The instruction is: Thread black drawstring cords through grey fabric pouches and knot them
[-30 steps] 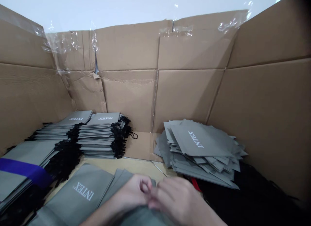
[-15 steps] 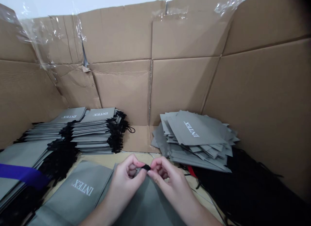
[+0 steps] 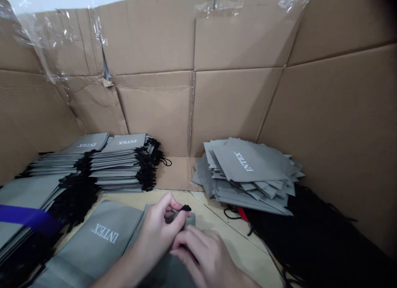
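Near the bottom centre, my left hand (image 3: 163, 224) pinches a small black cord end (image 3: 185, 208) between thumb and forefinger. Just below and to the right of it, my right hand (image 3: 203, 253) has its fingers curled together; what they hold, if anything, is hidden. Beneath both hands lies a grey fabric pouch (image 3: 173, 269), mostly covered by them. To the left, another grey pouch (image 3: 105, 232) with white INTEX lettering lies flat on the pale table (image 3: 231, 234).
Neat stacks of grey pouches (image 3: 116, 166) with black cords stand at the left, one bundle under a purple band (image 3: 27, 217). A loose pile of grey pouches (image 3: 251, 164) sits right of centre beside a black cord heap (image 3: 313, 238). Cardboard walls (image 3: 155, 110) surround the table.
My right hand has left the black piece and moved down, its fingers curling. My left hand still holds the black piece, slightly higher. The view has shifted slightly.
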`<act>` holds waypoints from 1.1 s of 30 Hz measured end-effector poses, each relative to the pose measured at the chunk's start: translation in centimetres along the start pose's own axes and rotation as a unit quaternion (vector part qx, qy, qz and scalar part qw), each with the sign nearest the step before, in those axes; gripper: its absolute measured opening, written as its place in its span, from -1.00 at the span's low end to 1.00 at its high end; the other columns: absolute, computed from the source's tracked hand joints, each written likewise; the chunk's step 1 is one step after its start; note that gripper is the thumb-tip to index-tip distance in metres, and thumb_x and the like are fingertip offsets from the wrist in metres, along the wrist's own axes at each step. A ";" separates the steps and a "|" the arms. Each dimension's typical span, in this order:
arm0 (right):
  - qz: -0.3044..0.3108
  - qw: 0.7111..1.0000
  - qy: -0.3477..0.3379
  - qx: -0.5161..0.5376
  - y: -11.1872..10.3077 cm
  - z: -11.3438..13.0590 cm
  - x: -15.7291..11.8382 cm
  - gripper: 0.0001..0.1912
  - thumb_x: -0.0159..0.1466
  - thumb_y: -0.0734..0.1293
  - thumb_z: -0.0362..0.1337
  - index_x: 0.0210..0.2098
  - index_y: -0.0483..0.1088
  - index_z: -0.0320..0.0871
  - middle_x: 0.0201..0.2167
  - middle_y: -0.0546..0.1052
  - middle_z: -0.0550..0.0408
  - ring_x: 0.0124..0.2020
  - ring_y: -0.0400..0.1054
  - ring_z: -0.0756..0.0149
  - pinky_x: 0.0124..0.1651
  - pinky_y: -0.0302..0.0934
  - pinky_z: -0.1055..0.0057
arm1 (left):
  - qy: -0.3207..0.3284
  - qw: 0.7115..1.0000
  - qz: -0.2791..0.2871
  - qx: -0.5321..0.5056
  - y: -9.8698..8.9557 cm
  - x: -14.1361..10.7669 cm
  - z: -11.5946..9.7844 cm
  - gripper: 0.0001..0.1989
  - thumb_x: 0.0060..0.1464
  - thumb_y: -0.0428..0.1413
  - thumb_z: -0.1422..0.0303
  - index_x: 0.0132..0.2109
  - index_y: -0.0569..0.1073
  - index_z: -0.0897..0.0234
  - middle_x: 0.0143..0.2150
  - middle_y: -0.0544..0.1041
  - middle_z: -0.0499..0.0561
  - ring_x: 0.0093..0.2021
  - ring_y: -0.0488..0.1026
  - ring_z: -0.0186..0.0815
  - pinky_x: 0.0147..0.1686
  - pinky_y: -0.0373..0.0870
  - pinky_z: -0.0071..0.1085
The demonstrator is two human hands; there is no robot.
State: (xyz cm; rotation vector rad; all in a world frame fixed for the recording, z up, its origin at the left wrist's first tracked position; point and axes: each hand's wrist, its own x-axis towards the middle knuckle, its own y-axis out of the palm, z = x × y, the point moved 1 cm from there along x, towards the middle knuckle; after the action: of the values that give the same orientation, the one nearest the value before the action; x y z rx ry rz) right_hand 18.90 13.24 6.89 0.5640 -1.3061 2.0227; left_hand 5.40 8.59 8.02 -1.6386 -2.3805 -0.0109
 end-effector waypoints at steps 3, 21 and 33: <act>-0.025 0.998 0.058 0.000 -1.2 -0.3 0.4 -0.87 0.30 0.17 -0.28 -0.36 0.30 -0.11 -0.53 0.47 0.16 -0.54 0.34 0.41 -0.46 0.18 0.52 | 0.025 0.999 0.000 0.027 -0.3 0.0 -0.5 -0.89 0.01 0.09 0.41 -0.39 0.27 0.24 -0.43 0.42 -0.09 -0.38 0.44 -0.36 -0.40 0.29 -0.54; -0.147 0.975 0.109 0.127 -1.3 -1.0 0.9 -0.84 0.25 0.16 -0.43 -0.42 0.30 -0.12 -0.47 0.39 0.12 -0.44 0.32 0.37 -0.39 0.25 0.47 | 0.002 0.998 0.033 -0.047 1.0 -1.6 -0.6 -0.85 0.07 0.09 0.29 -0.36 0.30 0.25 -0.44 0.45 -0.07 -0.41 0.41 -0.39 -0.41 0.26 -0.56; -0.157 0.965 0.108 0.178 0.6 -1.9 -0.1 -0.73 0.36 0.05 -0.19 -0.43 0.20 -0.12 -0.45 0.30 0.10 -0.48 0.23 0.38 -0.50 0.15 0.50 | -0.023 0.998 0.010 -0.062 1.9 -2.1 -0.1 -0.82 0.07 0.11 0.27 -0.37 0.30 0.26 -0.45 0.42 -0.10 -0.43 0.35 -0.41 -0.43 0.21 -0.56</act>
State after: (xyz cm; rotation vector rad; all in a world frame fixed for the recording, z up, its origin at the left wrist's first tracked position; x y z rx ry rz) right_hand 18.48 14.78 5.66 0.6458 -0.6778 1.9904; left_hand 7.85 7.35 7.43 -1.7343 -2.4428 -0.1211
